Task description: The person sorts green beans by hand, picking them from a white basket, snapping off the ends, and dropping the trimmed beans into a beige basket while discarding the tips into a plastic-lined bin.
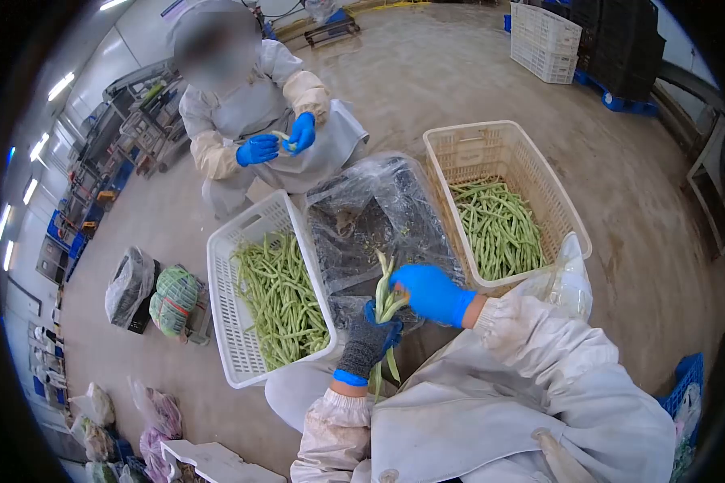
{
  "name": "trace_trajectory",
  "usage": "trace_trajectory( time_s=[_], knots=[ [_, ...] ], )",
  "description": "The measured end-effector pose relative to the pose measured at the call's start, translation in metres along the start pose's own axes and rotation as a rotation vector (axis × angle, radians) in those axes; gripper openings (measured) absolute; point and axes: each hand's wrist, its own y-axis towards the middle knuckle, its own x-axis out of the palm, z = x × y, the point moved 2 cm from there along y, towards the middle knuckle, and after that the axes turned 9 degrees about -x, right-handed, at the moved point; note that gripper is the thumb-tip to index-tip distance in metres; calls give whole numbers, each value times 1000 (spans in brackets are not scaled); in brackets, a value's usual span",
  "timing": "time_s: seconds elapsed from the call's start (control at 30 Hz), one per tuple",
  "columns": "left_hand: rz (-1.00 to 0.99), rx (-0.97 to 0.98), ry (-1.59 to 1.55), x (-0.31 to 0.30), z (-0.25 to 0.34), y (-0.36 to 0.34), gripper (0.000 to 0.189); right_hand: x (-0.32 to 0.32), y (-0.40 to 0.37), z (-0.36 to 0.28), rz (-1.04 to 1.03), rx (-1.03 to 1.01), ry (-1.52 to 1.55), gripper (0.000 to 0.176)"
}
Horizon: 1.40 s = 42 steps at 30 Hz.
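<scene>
My left hand [369, 342], in a dark grey knit glove with a blue band at the wrist, is closed around a small bunch of long green beans [388, 302]. The beans stick out above and below the fist. Beside their upper part is my right hand [429, 291] in a blue glove, fingers curled in toward the bunch. A small orange-brown spot shows at its fingertips; what they grip is not clear. Under both hands lies a container covered in clear plastic film [370, 217], with bean scraps on it.
A white crate [217, 302] of green beans stands left, a beige crate [439, 153] with more beans right. Opposite, a co-worker [250, 113] in blue gloves holds a bean. Bagged goods [173, 299] sit on the left floor; stacked crates [545, 44] stand at the back right.
</scene>
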Motion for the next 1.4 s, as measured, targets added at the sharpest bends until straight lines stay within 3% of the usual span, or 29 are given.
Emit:
trace_trajectory(
  time_s=[0.03,0.07,0.13,0.17,0.2,0.3,0.37,0.43,0.47,0.53,0.73,0.87,0.93,1.0,1.03,1.13,1.2,1.23,1.3,1.33,1.4],
  knots=[
    [-9,-39,-56,0,3,-2,26,5,-3,14,107,215,117,16],
    [-8,-37,-61,0,4,-2,26,7,-6,26,104,212,114,16],
    [-6,-82,-49,-3,2,-4,25,4,-13,46,427,262,196,21],
    [-4,-83,-44,-5,-1,-4,25,-1,-9,39,481,37,57,30],
    [12,-78,1,-6,-3,-2,25,-12,-7,24,484,38,57,30],
    [9,-79,-1,-4,-1,-2,25,-23,2,-8,131,-53,131,39],
    [-2,-89,-41,-4,-15,5,26,-18,4,-6,93,-60,78,40],
    [87,174,187,-6,-49,25,27,-14,6,-3,58,-73,29,41],
    [89,171,187,-6,-41,19,27,-12,7,-3,56,-124,-10,41],
    [8,-28,13,-5,-19,3,27,-11,6,-3,52,-175,-49,41],
    [-48,-111,-80,-2,-6,-1,29,-10,7,-5,109,-214,-61,28],
    [-37,-32,1,0,-8,9,28,17,5,3,320,32,80,20],
    [32,36,305,-3,3,10,27,26,3,23,432,128,135,19],
    [1,-2,149,-4,0,-3,29,11,-3,67,552,390,-67,19],
    [-29,-39,-2,-6,-3,-8,32,8,-4,77,558,394,-62,19],
    [-4,-92,1,-10,-25,0,35,-7,-5,71,541,230,-40,20],
    [42,-45,137,-11,-18,0,35,-15,2,37,284,-82,164,28],
    [89,-3,279,-11,-15,-1,35,-19,4,30,279,-81,165,28],
    [97,93,290,-12,-38,12,29,-15,4,19,-139,-117,49,33],
    [108,197,304,-13,-49,19,24,-11,4,21,-136,-115,51,33],
    [109,185,337,-12,-43,16,25,-3,2,28,-153,-155,12,33]
  ],
)
